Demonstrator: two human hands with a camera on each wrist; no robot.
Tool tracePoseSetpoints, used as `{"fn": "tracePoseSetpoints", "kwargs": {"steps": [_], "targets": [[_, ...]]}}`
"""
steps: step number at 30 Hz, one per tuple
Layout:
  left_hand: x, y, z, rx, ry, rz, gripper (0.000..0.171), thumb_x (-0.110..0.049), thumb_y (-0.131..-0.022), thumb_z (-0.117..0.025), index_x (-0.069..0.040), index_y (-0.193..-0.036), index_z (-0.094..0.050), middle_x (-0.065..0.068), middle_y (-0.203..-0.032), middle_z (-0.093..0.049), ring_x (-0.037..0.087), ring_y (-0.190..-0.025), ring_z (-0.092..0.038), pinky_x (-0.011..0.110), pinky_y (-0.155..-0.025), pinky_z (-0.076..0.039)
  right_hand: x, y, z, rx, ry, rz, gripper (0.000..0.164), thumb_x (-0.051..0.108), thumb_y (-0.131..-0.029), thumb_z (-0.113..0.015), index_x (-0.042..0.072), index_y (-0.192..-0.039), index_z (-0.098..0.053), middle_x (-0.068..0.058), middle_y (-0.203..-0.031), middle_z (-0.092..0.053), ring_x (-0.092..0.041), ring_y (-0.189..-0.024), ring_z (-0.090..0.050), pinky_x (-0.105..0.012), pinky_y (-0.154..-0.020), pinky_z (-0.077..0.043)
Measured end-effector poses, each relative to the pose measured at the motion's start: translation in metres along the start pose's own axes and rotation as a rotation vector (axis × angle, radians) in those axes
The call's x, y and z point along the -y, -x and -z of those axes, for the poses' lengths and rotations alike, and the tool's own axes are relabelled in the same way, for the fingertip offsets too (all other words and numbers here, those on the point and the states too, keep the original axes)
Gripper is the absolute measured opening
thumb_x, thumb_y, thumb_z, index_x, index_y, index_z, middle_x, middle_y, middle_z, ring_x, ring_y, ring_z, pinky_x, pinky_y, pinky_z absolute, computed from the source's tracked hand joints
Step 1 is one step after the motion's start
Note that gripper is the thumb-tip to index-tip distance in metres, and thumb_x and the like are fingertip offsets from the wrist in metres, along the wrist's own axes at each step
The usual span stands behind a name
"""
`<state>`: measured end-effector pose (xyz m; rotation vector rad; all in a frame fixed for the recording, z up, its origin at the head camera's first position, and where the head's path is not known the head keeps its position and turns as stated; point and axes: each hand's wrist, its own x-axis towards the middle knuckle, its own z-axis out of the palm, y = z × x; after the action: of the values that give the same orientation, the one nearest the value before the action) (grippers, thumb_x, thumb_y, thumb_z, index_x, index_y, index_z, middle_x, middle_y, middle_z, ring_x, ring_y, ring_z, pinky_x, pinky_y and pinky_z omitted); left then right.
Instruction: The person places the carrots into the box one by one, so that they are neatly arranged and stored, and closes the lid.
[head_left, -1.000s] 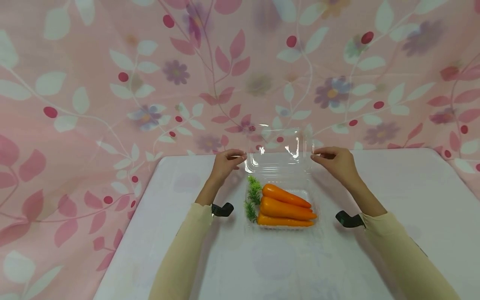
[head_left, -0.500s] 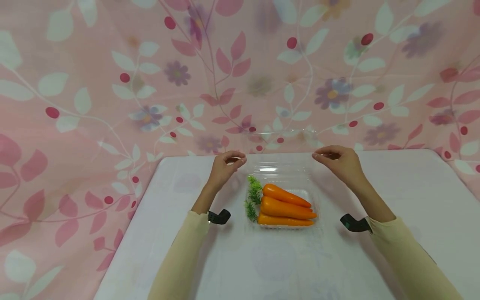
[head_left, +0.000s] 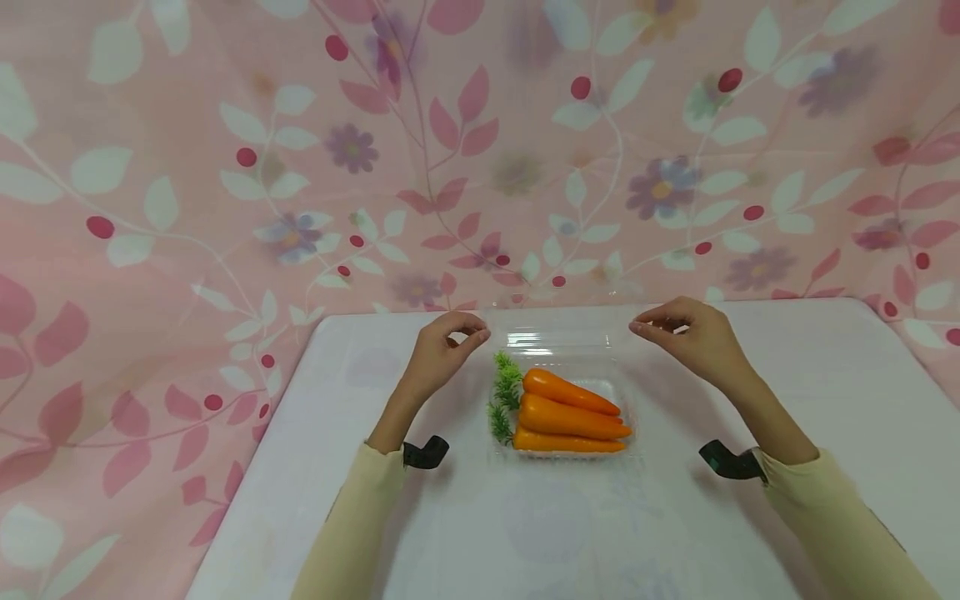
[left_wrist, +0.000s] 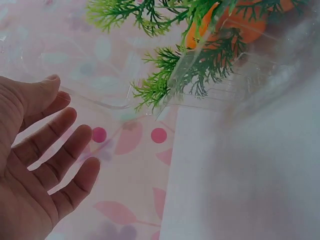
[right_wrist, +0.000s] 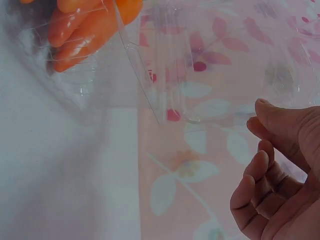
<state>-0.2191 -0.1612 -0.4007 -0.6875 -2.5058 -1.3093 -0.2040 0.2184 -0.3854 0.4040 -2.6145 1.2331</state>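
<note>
A clear plastic clamshell box [head_left: 562, 455] sits on the table with several orange carrots [head_left: 573, 417] in its base. Green feathery leaf sprigs [head_left: 504, 396] lie at the carrots' thick left ends. The box's transparent lid [head_left: 558, 339] stands raised at the back, tilted and hard to make out. My left hand [head_left: 448, 350] pinches the lid's left edge between thumb and index finger; in the left wrist view its other fingers are loosely bent. On the opposite side my right hand [head_left: 693, 342] pinches the right edge, its remaining fingers curled in the right wrist view.
The table [head_left: 547, 533] wears a white cover. Behind it hangs a pink floral cloth [head_left: 480, 167]. A black wrist camera [head_left: 426, 452] juts inward from the left wrist, and another black camera [head_left: 731, 461] from the right wrist.
The lid's upper edge has sunk lower in the head view and its glare has shifted. Both hands have moved slightly down with it and a little apart. The base and carrots have stayed put.
</note>
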Motion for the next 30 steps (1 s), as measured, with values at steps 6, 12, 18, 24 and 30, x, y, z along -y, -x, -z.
{"fn": "tracePoseSetpoints", "kwargs": {"steps": [6,12,18,24,30], "targets": [[-0.007,0.008,0.003,0.014,-0.021,-0.023,0.018,-0.026,-0.095,-0.069,-0.013,-0.106,-0.073,-0.008,-0.103,-0.067,0.009,-0.091,-0.059,0.033,-0.072,-0.053,0.003,0.009,0.003,-0.029,0.025,0.084,0.006,0.022,-0.084,-0.081,0.02,-0.09,-0.079,0.004,-0.08,-0.061,-0.012,-0.073,-0.052,-0.019,-0.06,-0.043],[-0.011,0.02,0.008,0.034,-0.014,-0.082,0.016,-0.024,-0.094,-0.07,-0.015,-0.108,-0.073,-0.006,-0.106,-0.067,0.011,-0.092,-0.059,0.033,-0.071,-0.054,0.006,0.02,0.009,-0.026,0.053,0.148,0.009,0.017,-0.081,-0.083,0.022,-0.086,-0.078,0.009,-0.08,-0.059,-0.009,-0.073,-0.05,-0.015,-0.064,-0.044],[-0.015,0.036,0.013,0.095,-0.018,-0.116,0.018,-0.024,-0.094,-0.07,-0.019,-0.112,-0.072,-0.007,-0.11,-0.066,0.011,-0.095,-0.059,0.033,-0.073,-0.054,0.007,0.034,0.012,0.011,0.09,0.237,0.02,0.012,-0.079,-0.084,0.021,-0.095,-0.078,0.012,-0.08,-0.055,-0.007,-0.07,-0.048,-0.017,-0.061,-0.043],[-0.025,0.054,0.015,0.212,-0.02,-0.02,0.033,-0.032,-0.092,-0.071,-0.017,-0.122,-0.068,-0.008,-0.122,-0.061,0.017,-0.103,-0.06,0.038,-0.076,-0.054,0.005,0.047,0.01,0.045,0.119,0.323,0.031,0.003,-0.076,-0.084,0.018,-0.102,-0.077,0.014,-0.084,-0.054,-0.006,-0.069,-0.047,-0.017,-0.059,-0.043],[-0.036,0.068,0.015,0.294,-0.045,0.081,0.049,-0.041,-0.087,-0.075,-0.021,-0.13,-0.062,-0.006,-0.14,-0.048,0.019,-0.125,-0.046,0.048,-0.093,-0.049,0.002,0.061,0.006,0.064,0.155,0.322,0.037,0.006,-0.076,-0.085,0.022,-0.107,-0.075,0.015,-0.086,-0.053,-0.008,-0.071,-0.048,-0.017,-0.059,-0.042]]}}
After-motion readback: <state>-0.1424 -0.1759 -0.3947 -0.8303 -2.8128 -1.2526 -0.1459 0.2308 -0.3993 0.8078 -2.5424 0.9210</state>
